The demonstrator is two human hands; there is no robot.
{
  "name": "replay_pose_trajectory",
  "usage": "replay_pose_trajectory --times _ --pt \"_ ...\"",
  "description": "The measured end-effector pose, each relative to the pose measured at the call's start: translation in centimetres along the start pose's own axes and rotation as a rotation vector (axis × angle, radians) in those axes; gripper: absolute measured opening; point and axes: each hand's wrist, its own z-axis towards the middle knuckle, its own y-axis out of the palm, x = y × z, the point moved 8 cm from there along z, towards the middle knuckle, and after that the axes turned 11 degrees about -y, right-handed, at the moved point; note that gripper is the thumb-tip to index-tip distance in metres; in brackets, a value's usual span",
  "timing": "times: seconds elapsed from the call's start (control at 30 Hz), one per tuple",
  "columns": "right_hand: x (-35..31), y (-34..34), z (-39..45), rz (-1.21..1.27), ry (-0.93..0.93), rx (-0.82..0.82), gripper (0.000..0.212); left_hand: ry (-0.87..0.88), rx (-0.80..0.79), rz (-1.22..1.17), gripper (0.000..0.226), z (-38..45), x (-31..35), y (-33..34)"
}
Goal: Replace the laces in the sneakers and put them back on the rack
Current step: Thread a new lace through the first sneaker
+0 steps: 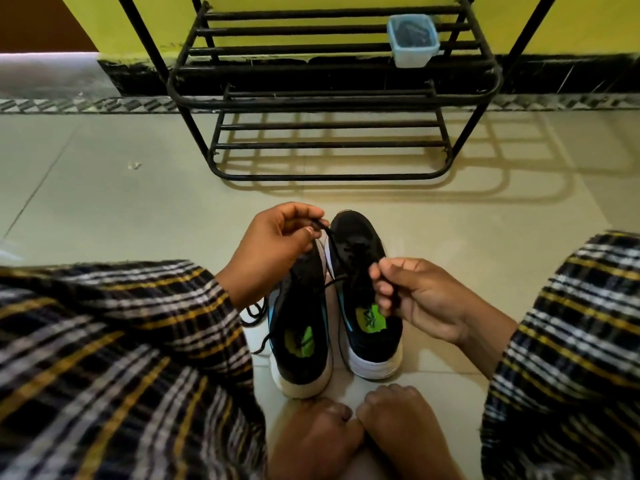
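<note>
Two black sneakers with white soles and green insoles stand side by side on the floor, toes pointing away from me: the left sneaker (303, 327) and the right sneaker (363, 292). My left hand (273, 247) pinches one end of a black lace (334, 258) above the toes. My right hand (419, 296) pinches the other end over the right sneaker's tongue. The lace runs through the right sneaker's eyelets. Loose black lace (254, 315) lies on the floor beside the left sneaker.
A black metal shoe rack (329, 98) stands ahead against the yellow wall, its shelves bare except for a pale blue plastic box (412, 39) holding dark contents. My checked garment covers my knees at both sides. My bare feet (363, 427) touch near the heels.
</note>
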Motion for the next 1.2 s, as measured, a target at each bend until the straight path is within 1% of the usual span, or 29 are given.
replay_pose_trajectory --times 0.07,0.17,0.27,0.33,0.43,0.5,0.57,0.6,0.67,0.77,0.8,0.87,0.97,1.07,1.2 --pt "-1.0 -1.7 0.5 -0.105 -0.047 0.094 0.022 0.015 0.033 0.117 0.024 0.2 -0.6 -0.2" --pt "-2.5 -3.4 0.6 -0.321 -0.119 0.192 0.022 0.056 0.070 0.268 0.023 0.3 -0.8 -0.3" --pt "-3.6 -4.5 0.1 -0.508 -0.188 0.315 0.024 0.053 0.082 0.285 0.024 0.4 -0.9 -0.6" --pt "-3.9 -4.9 -0.1 -0.537 -0.215 0.346 0.027 0.043 0.091 0.294 0.023 0.6 -1.0 -0.8" --pt "-3.7 -5.2 -0.1 -0.573 -0.208 0.319 0.025 0.029 0.113 0.334 0.023 0.7 -1.4 -0.9" --pt "-3.5 -5.6 -0.1 -0.696 -0.187 0.305 0.028 0.004 0.137 0.340 0.023 0.8 -1.9 -1.1" --pt "-3.8 -5.9 -0.3 -0.862 -0.203 0.321 0.033 -0.028 0.167 0.352 0.021 1.0 -2.2 -1.4" --pt "-4.1 -6.0 -0.5 -0.906 -0.218 0.328 0.033 -0.040 0.177 0.382 0.022 1.1 -2.3 -1.4" --pt "-4.4 -5.8 -0.5 -0.976 -0.238 0.310 0.029 -0.051 0.186 0.466 0.028 1.2 -2.4 -1.2" --pt "-4.4 -5.0 -0.4 -1.125 -0.239 0.240 0.023 -0.074 0.162 0.447 0.032 1.1 -2.7 -0.4" --pt "-4.4 -4.7 -0.4 -1.143 -0.242 0.223 0.023 -0.079 0.157 0.459 0.032 1.1 -2.8 -0.1" --pt "-4.1 -4.6 -0.3 -1.151 -0.243 0.214 0.021 -0.075 0.154 0.569 0.033 1.1 -2.8 0.3" --pt "-3.7 -4.9 -0.2 -1.115 -0.254 0.245 0.018 -0.058 0.177 0.707 0.035 1.3 -2.9 0.5" --pt "-3.4 -5.1 0.0 -1.092 -0.253 0.264 0.017 0.023 0.167 0.731 0.030 1.7 -2.5 1.2" --pt "-2.0 -5.4 0.3 -1.137 -0.165 0.219 0.020 0.144 0.088 0.768 0.027 3.0 -1.7 4.0"
